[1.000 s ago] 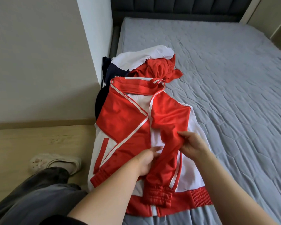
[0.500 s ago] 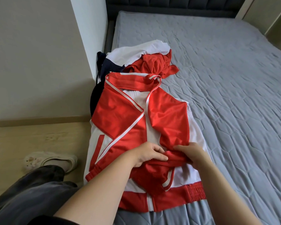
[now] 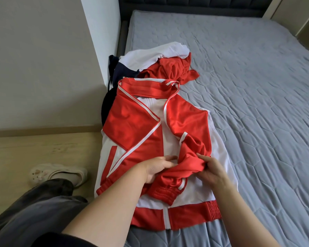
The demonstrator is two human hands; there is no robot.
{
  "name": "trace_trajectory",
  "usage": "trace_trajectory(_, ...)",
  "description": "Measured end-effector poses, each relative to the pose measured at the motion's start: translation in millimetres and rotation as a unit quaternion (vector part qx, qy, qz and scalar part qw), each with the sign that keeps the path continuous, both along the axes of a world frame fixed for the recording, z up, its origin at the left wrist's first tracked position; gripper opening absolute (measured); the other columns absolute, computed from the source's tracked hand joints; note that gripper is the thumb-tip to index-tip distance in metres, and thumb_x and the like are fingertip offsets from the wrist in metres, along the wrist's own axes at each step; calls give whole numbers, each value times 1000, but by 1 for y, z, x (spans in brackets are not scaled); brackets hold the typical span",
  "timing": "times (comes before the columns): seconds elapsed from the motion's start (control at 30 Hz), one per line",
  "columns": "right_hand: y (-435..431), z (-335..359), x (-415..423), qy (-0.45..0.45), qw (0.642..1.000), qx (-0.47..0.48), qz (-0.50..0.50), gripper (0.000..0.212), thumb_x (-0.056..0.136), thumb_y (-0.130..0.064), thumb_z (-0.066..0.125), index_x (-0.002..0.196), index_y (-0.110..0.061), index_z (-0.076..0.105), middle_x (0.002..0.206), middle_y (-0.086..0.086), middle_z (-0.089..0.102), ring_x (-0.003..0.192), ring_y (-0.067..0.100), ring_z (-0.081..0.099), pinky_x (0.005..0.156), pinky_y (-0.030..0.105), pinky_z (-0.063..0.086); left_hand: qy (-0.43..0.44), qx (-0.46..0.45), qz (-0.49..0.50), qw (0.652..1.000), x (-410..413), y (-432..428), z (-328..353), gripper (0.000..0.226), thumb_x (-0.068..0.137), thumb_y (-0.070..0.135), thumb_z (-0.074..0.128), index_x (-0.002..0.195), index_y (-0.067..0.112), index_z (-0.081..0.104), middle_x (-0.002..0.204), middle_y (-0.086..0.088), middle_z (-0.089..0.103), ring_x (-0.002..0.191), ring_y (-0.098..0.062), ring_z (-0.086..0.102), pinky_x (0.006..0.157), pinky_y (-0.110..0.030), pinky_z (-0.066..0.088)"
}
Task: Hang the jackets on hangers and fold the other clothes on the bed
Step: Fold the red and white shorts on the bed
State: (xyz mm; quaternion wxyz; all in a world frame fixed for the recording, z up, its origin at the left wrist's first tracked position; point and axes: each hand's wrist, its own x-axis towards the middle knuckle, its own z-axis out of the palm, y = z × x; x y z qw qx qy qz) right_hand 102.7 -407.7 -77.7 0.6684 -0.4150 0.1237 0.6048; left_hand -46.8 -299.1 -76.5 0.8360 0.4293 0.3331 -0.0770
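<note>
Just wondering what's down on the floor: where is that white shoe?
In the head view, the white shoe is at lower left on the wooden floor, left of the red and white jacket on the bed.

Jacket (image 3: 132,132) on bed (image 3: 257,86) left edge, clothes pile (image 3: 161,63) behind it
</note>
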Motion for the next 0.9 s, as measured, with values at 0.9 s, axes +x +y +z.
trace_trajectory(0.9,8,-28,-23,-674,680,-268,107,85,77,-22,70,147,-20,20,138,11,42,116,32,51,85,38,40,-53,60,-121,989,-40,58,42,60,88,-7,50,143,13,33,108,-11,66,88,-18,64,81,-27,54)
